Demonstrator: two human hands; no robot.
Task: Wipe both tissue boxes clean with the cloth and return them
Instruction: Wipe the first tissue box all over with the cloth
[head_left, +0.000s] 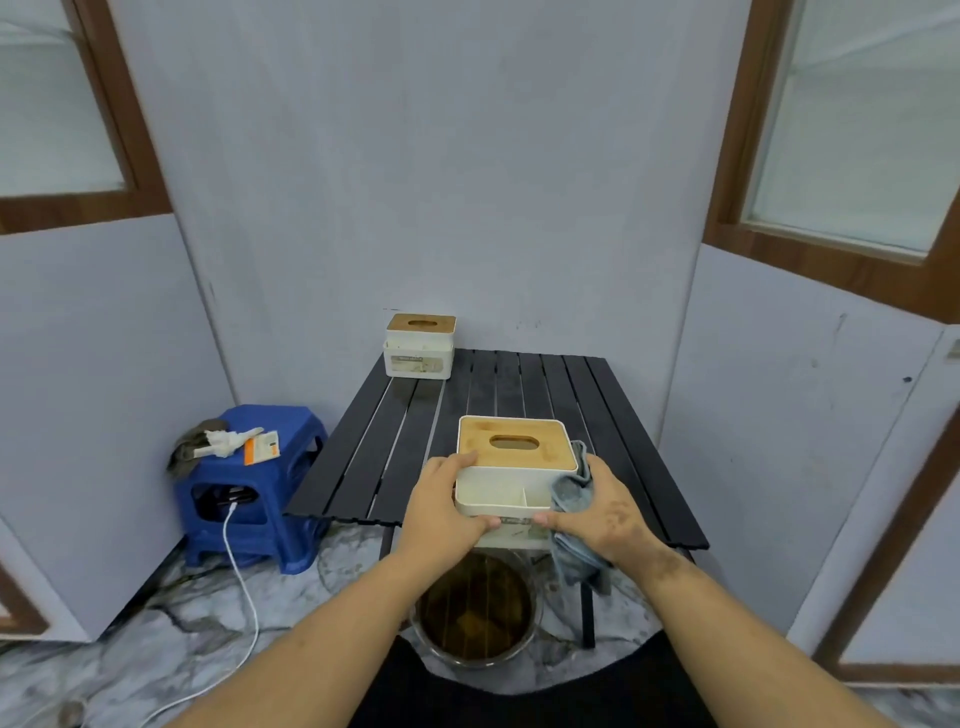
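Tissue box (511, 470) gripped between left hand (441, 506) and cloth-holding (574, 499) right hand (605, 512).

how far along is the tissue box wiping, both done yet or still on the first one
Not finished. The near tissue box is held off the table's front edge: the left hand grips one side and the right hand presses the grey cloth to the other. It has yet to go back. The far tissue box sits at the back left corner; whether it has been wiped cannot be told.
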